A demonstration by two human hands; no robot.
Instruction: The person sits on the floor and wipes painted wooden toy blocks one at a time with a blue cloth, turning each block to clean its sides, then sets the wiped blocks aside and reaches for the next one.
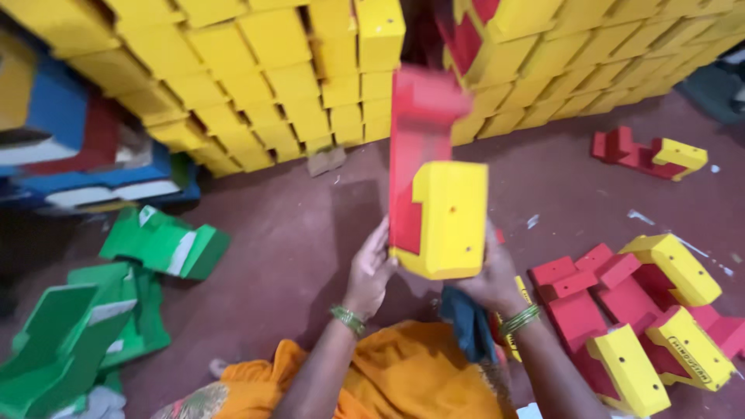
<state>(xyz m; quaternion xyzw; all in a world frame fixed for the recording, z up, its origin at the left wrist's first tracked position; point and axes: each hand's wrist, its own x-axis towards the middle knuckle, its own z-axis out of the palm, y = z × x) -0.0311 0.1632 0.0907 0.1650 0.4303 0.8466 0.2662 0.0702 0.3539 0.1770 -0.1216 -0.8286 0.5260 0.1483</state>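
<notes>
We hold a half-folded cardboard box, yellow on its folded lower part and red on its raised flap, up above the dark red floor, just in front of our lap. Our left hand presses flat against the box's lower left edge, fingers extended along the side. Our right hand grips the lower right corner from behind, fingers wrapped around the yellow panel; much of that hand is hidden by the box. The red flap stands upright and looks blurred. Green bangles sit on both wrists, and orange cloth covers our lap below.

To our right, a loose heap of red and yellow unfolded box blanks lies on the floor, close beside our right forearm. Further off to the right, a single red and yellow box piece lies apart from the heap. To our left, green and white cardboard box pieces are scattered on the floor. Behind, a tall stack of finished yellow boxes runs across the back, with a second yellow stack to its right. At far left, blue, red and white cardboard sheets are piled.
</notes>
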